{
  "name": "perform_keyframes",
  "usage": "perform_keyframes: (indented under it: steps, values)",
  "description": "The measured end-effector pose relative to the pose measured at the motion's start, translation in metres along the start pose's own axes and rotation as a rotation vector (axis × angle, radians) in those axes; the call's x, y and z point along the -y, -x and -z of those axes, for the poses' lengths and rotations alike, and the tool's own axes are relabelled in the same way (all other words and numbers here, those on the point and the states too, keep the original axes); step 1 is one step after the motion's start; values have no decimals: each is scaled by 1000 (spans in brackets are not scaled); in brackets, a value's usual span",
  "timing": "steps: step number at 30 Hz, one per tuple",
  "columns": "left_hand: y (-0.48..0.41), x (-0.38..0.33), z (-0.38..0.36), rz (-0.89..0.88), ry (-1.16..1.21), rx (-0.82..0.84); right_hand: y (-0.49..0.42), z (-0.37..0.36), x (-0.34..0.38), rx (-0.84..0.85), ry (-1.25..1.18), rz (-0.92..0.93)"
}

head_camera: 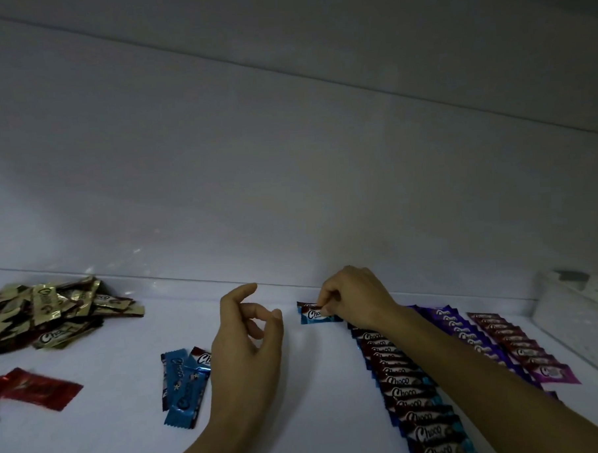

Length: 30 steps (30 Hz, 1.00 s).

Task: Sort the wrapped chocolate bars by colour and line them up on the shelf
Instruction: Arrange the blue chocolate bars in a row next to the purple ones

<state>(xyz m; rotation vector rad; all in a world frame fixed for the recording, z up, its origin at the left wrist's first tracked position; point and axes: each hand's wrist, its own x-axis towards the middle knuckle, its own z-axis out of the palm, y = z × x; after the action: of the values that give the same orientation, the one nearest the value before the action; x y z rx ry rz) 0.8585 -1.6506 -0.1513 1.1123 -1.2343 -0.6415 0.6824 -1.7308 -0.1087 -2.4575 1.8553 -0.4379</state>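
Blue-wrapped Choco bar (pixel 315 314) pinched at its right end by fingertips of right hand (pixel 354 297), held at far end of blue row (pixel 411 389), near back wall of white shelf (pixel 314 379); left hand (pixel 247 334) raised over shelf, fingers loosely curled, nothing gripped; loose blue bars (pixel 184 385) lying just beside it; purple row (pixel 463 332) and what seems, in dim light, magenta row (pixel 522 346) set right of blue row; gold pile (pixel 54 312) and red bars (pixel 37 388) seen far left.

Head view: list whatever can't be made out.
Blue row: near end cut off by the bottom edge; far end behind the right forearm.
Purple row: partly hidden by that forearm.
Red bars: blurred, cut by the left edge.
Gold pile: print too dim.
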Motion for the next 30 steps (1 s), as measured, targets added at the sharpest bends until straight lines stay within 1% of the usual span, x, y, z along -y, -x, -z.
perform_keyframes:
  steps: [4,8,10,11,13,15,16,17,18,20,21,22,23,24,26,28,30]
  values:
    - [0,1,0,1,11,-9,-3,-5,1,-50,110,37]
    - [0,3,-1,21,-23,13,1,-8,3,-63,136,40]
    - [0,4,0,12,-47,29,6,-8,7,-96,144,47]
    - [-1,4,0,0,-63,34,10,-8,10,-121,119,43]
    - [0,4,2,-30,-104,36,19,-7,20,-149,-7,9]
    - [1,-1,5,-68,-154,43,29,-5,35,-86,-104,-6]
    - [0,-3,8,-91,-235,53,35,-5,42,-13,-118,4]
    - [-2,-4,12,-108,-385,75,40,-5,50,64,-115,23]
    - [-5,-5,17,-85,-568,136,44,-4,58,131,-98,46]
    - [-12,-6,31,81,-966,388,50,-3,68,189,-128,52]
    - [-15,-6,39,148,-1126,507,51,-2,71,196,-176,35]
    - [-14,-5,47,186,-1241,579,52,-3,74,204,-213,17]
    - [-11,-3,55,200,-1315,598,53,-4,77,211,-231,7]
    - [-7,-2,62,186,-1362,573,54,-7,79,213,-225,11]
    - [1,2,72,72,-1414,452,57,-14,84,203,-208,31]
    - [6,6,75,-81,-1385,354,62,-21,86,193,-210,51]
    - [6,6,74,-155,-1304,346,68,-26,85,153,-211,69]
